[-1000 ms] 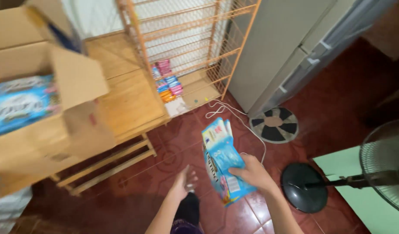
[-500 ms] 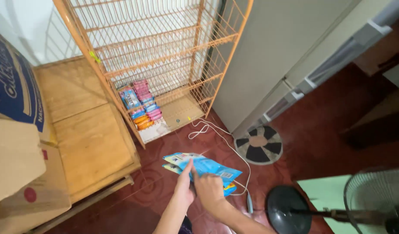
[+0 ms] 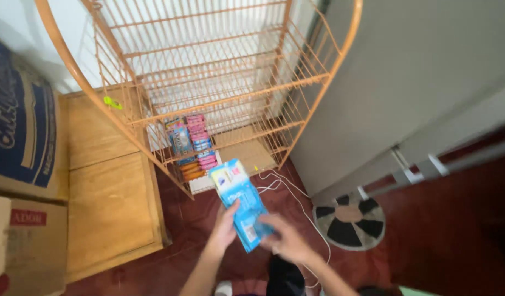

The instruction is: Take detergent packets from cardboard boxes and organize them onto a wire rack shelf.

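I hold a stack of light blue flat packets [image 3: 238, 197] in front of me with both hands. My left hand [image 3: 226, 227] grips the stack's left edge from below. My right hand [image 3: 285, 238] is blurred and closes on the stack's lower right end. The packets point toward an orange wire rack [image 3: 219, 104]. On the rack's low shelf stand several small pink, blue and orange packets [image 3: 189, 145].
A low wooden platform [image 3: 107, 192] lies to the left, with cardboard boxes [image 3: 19, 137] stacked on its left side. A grey cabinet [image 3: 417, 98] stands to the right. A white cable [image 3: 291, 192] and a round fan base [image 3: 348, 219] lie on the red tile floor.
My view has moved closer to the wire rack. The blue packets have been lifted and turned lengthwise toward the rack, with both hands still on them.
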